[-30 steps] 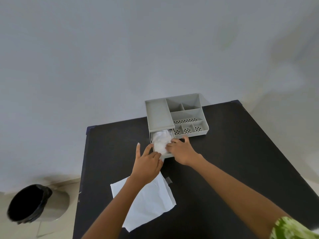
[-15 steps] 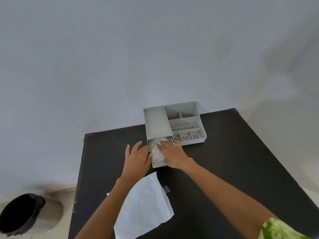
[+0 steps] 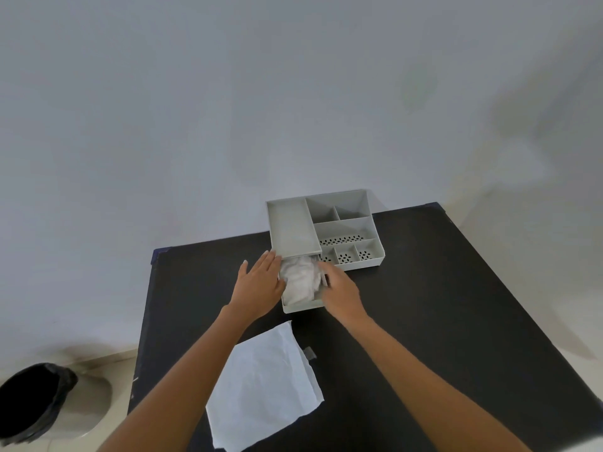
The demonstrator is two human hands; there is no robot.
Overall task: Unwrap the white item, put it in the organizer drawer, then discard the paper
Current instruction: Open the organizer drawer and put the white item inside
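Note:
A crumpled white item lies inside the pulled-out drawer of a grey organizer at the table's far side. My left hand rests flat against the drawer's left side, fingers spread. On the drawer's right side my right hand has its fingertips at the edge of the white item. Flat on the black table near me lies a sheet of white paper.
A small grey scrap lies by the paper's right edge. On the floor at the lower left stands a bin with a black liner. The black table ends against a pale wall.
My right hand has come off the top of the white item and now sits at the drawer's right side, which shows the item in the drawer. My left hand has shifted to the drawer's left side.

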